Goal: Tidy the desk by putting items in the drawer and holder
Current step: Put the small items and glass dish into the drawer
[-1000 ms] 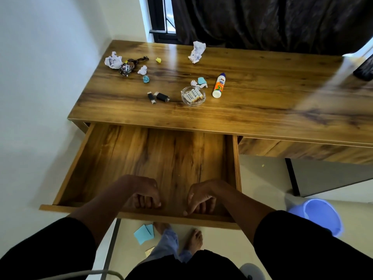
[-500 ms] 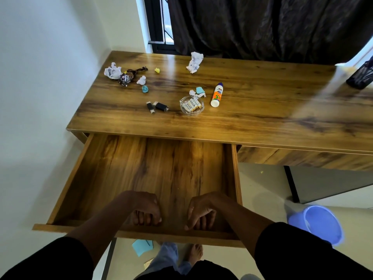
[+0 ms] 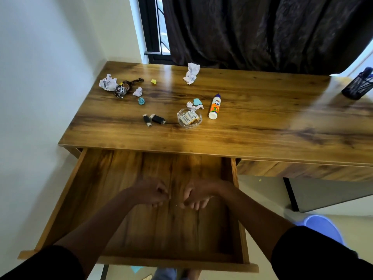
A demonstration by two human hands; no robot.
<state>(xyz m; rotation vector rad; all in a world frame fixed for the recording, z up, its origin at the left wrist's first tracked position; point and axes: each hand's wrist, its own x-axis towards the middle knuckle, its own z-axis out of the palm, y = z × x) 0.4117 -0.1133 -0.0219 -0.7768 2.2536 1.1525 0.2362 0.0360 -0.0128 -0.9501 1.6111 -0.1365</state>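
Note:
The wooden drawer (image 3: 66, 199) stands pulled far out below the desk (image 3: 262, 122), with nothing inside. Both my hands hover over its middle, blurred, fingers curled in and holding nothing: my left hand (image 3: 151, 194) and my right hand (image 3: 196, 196) are close together. On the desk lie a glue bottle (image 3: 214, 107), a glass dish of batteries (image 3: 189, 117), two black USB sticks (image 3: 154, 119) and a dark key bunch (image 3: 124, 88). A black mesh holder (image 3: 358, 85) with pens stands at the far right.
Crumpled white paper balls (image 3: 108, 84) (image 3: 191, 73) and small coloured paper scraps (image 3: 141, 100) litter the desk's left half. A white wall runs along the left. A blue bin (image 3: 323, 229) sits on the floor to the right, and a dark curtain hangs behind the desk.
Both hands have let go of the drawer's front edge and lifted forward over the drawer's middle. The drawer has come further out, and the view has tilted up.

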